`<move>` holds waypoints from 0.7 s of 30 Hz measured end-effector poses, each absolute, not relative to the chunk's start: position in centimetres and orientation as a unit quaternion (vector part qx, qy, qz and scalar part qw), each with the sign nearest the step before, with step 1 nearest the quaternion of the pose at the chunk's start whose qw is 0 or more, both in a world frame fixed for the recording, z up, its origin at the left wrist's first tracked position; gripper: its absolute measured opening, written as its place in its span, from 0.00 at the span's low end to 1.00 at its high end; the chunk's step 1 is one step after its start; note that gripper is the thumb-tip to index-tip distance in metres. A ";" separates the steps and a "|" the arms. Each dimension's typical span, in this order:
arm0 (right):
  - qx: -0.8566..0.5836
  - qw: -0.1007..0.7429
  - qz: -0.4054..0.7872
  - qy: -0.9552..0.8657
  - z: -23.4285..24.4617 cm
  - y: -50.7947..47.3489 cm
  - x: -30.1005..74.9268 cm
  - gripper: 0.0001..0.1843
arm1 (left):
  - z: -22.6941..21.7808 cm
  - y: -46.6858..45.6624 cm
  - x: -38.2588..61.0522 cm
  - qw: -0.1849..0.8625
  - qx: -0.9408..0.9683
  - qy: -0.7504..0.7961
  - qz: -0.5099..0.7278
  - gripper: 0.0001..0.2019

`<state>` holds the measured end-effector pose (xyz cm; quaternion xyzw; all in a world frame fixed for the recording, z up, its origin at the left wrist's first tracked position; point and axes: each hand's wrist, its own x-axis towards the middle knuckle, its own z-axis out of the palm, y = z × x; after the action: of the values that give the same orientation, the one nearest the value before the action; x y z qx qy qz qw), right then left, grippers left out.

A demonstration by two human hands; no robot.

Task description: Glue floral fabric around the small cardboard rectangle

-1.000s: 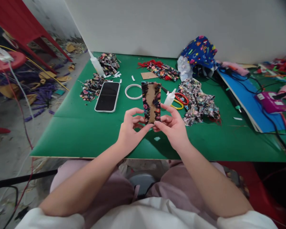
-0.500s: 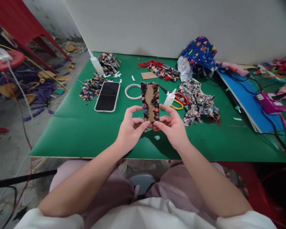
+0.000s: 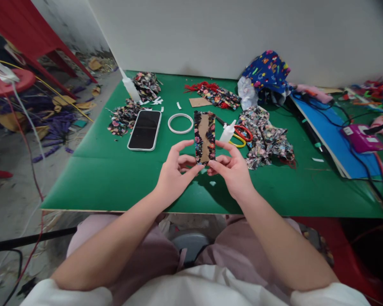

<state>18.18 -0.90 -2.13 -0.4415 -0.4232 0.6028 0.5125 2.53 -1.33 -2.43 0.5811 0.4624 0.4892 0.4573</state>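
Observation:
A small cardboard rectangle wrapped in floral fabric (image 3: 205,138) is held up between both hands, its bare brown strip facing me. My left hand (image 3: 178,168) grips the left side and lower corner with thumb and fingers. On the opposite side, my right hand (image 3: 231,170) pinches the right edge and lower corner. Just beyond the piece lie a white roll of tape (image 3: 180,131), a small white glue bottle (image 3: 227,132) and scissors (image 3: 244,134) with red and yellow handles.
On the green tabletop (image 3: 115,178) lie a phone (image 3: 144,130), floral fabric scraps (image 3: 264,136), another bottle (image 3: 130,88) and a bare cardboard piece (image 3: 199,102). To the right are a blue folder (image 3: 335,140), a purple device (image 3: 363,138) and cables. A pale panel (image 3: 210,38) stands behind.
The fabric-wrapped cardboard has shifted slightly right and turned a little, uncovering the full tape ring. Both hands keep hold of it; the thumbs have moved slightly apart.

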 end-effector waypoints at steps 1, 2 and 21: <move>-0.441 0.512 0.603 -0.424 -2.2 -0.9 18.2 0.29 | -2.5 -1.3 2.5 0.463 0.576 0.462 0.491 0.28; -0.440 0.513 0.603 -0.424 -2.2 -0.9 18.2 0.28 | -2.4 -1.3 2.5 0.469 0.572 0.459 0.492 0.27; -0.436 0.502 0.606 -0.437 -2.5 -1.0 18.0 0.28 | -3.0 -1.4 2.4 0.416 0.631 0.472 0.455 0.40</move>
<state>18.04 -0.97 -2.47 -0.4364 -0.4371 0.6056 0.5017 2.45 -1.43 -2.96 0.6306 0.4717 0.4550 0.4158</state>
